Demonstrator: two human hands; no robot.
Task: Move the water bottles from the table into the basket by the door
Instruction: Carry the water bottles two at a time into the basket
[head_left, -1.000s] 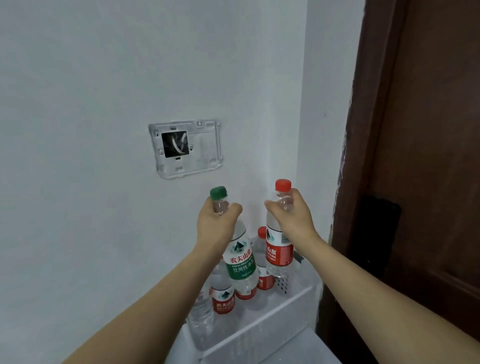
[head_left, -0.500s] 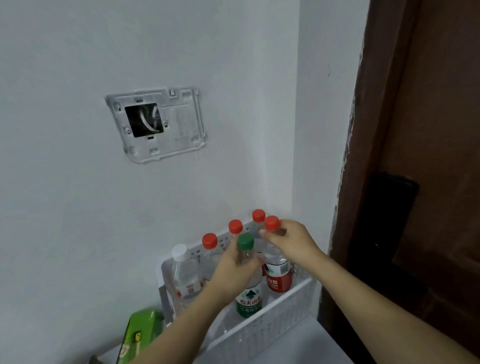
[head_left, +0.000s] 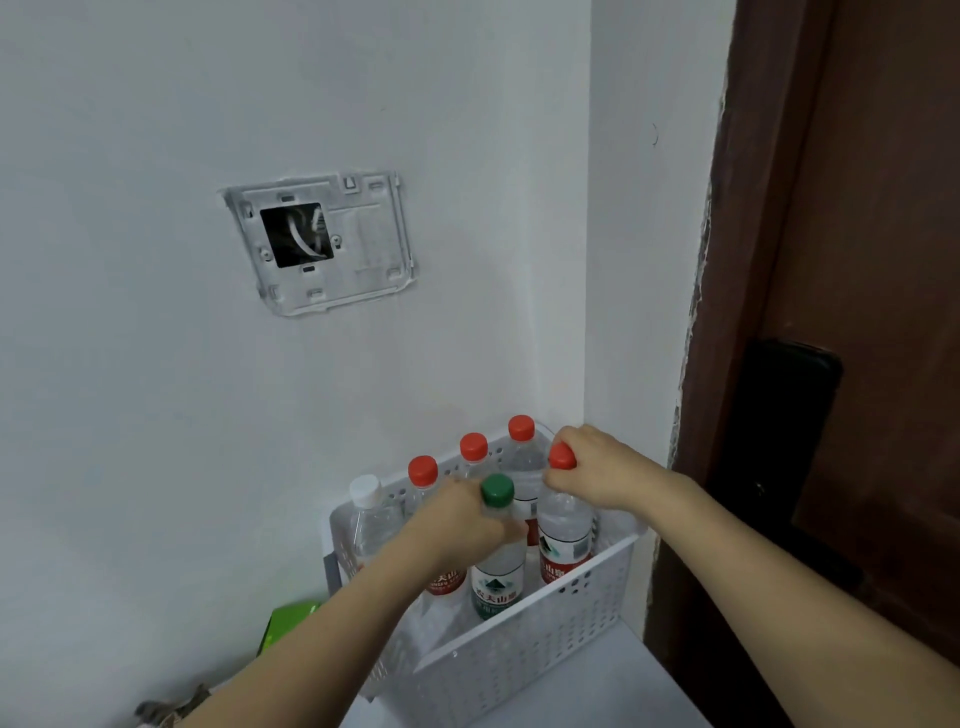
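Note:
A white perforated basket (head_left: 524, 660) stands in the wall corner beside the door. My left hand (head_left: 457, 525) grips the neck of a green-capped bottle (head_left: 496, 582), which stands upright inside the basket. My right hand (head_left: 597, 473) holds the neck of a red-capped bottle (head_left: 563, 540), also upright inside, at the right end. Behind them along the wall stand three more red-capped bottles (head_left: 474, 448) and one white-capped bottle (head_left: 370, 514).
A brown door (head_left: 857, 312) with a black lock plate (head_left: 784, 441) is at the right. An open electrical box (head_left: 317, 244) sits in the white wall. A green packet (head_left: 288, 623) lies left of the basket on the white surface (head_left: 597, 696).
Both hands have lowered their bottles from above the basket down into it. The view has dropped, so the basket and its bottles show more fully.

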